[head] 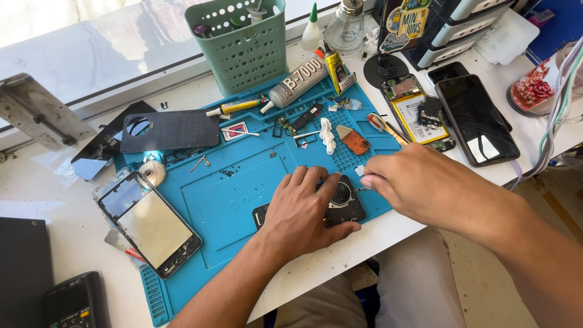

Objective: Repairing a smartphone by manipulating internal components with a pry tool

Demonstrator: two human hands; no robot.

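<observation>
A grey glue tube [297, 83] with a red-lettered label lies at the blue mat's far edge; beside it a yellow-and-black tube [336, 70]; a dark phone screen [477, 118] rests far right; a reflective, perhaps bare, display [152, 225] lies left; colourful stickers [404, 23] stand behind.

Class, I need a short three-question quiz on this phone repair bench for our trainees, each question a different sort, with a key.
1. True or false: the left hand presses down on the dark phone part.
2. Which colour is the work mat? A red, B blue, C yellow.
3. Fill in: the perforated basket at the back of the bench is ____.

Key: 1 true; 2 B; 3 green. The right hand pinches a small tool at that part.
</observation>
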